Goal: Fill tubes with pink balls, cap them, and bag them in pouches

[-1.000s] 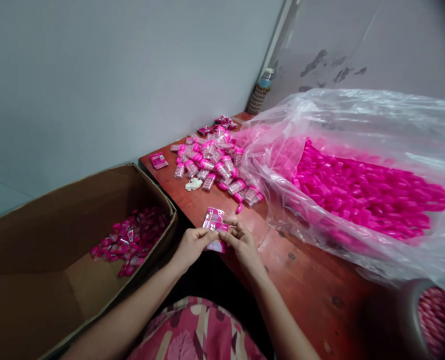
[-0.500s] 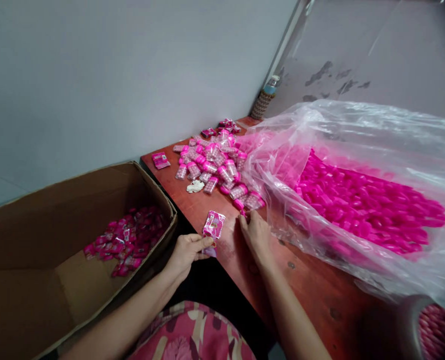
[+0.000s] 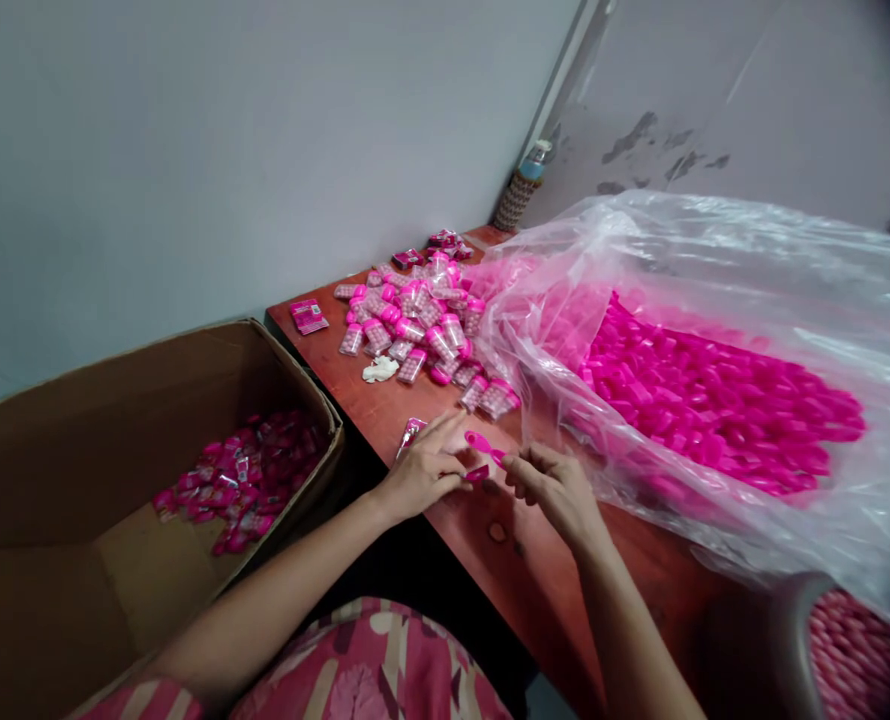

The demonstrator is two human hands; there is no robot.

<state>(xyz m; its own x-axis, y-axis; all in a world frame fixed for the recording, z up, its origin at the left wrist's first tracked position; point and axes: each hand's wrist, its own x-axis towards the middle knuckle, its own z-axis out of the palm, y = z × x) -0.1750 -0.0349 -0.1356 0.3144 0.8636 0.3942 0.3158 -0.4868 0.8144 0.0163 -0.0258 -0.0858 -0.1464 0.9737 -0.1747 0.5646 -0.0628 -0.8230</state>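
Near the table's front edge, my left hand [image 3: 426, 472] reaches over a pink printed packet [image 3: 410, 432], partly covering it. Its thumb and forefinger are closed on a small dark pink piece [image 3: 477, 474], which looks like the edge of a wrapper. To its right, my right hand [image 3: 554, 490] pinches a bright pink plastic cap [image 3: 482, 443], opened out on its hinge. The cap hangs just above the table, close to the left fingertips. Beyond both hands lies a heap of clear candy bottles [image 3: 415, 320] with pink caps.
A large clear plastic bag [image 3: 550, 390] of loose pink caps [image 3: 715, 410] covers the right side. At left is a cardboard box [image 3: 137, 375] with many pink packets. A tub [image 3: 797, 640] of pink candies stands front right. White crumpled material [image 3: 380, 370] lies beside the bottles.
My right hand has come back from the bottle heap with the pink cap. My left hand has moved right and forward from the table edge, over the printed packet.
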